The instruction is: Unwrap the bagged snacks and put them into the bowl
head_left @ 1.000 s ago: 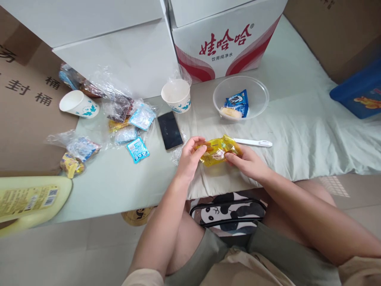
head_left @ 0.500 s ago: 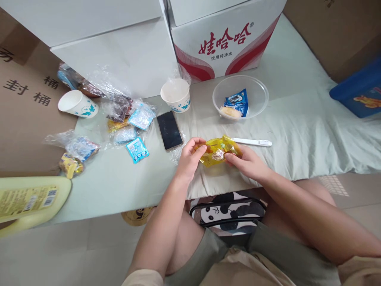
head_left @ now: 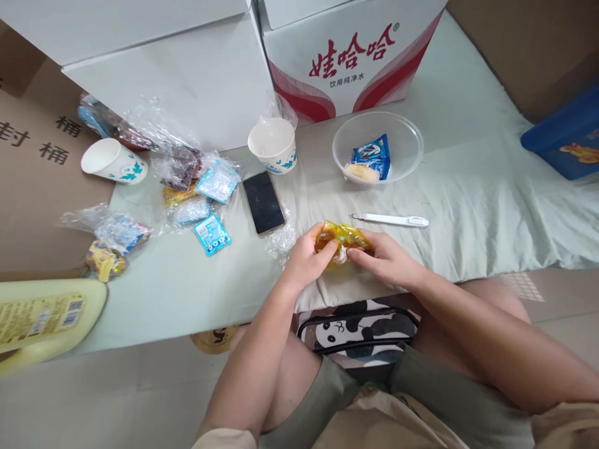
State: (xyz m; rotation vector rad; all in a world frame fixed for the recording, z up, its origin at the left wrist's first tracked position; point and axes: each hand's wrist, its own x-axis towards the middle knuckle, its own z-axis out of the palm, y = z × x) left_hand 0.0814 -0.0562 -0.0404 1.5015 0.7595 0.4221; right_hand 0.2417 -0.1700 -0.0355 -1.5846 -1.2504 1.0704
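A yellow see-through food packet is gripped between my two hands, just above the front edge of the cloth-covered surface. My left hand pinches its left side, thumb on top. On the right side my right hand holds it the same way, thumb pressing near the white print. The packet is bunched up in the middle, and something brownish shows through it; my fingers hide its ends. Just beyond my right hand lies a white utility knife. Crumpled clear wrap lies beside my left hand.
Behind the knife stands a clear plastic bowl with blue packets inside. A phone, two paper cups and several small packets lie to the left. Boxes line the back; a yellow jug stands front left.
My hands have drawn closer together and the packet has folded up between them. My left thumb has moved inward over it. More of the knife's tip shows now.
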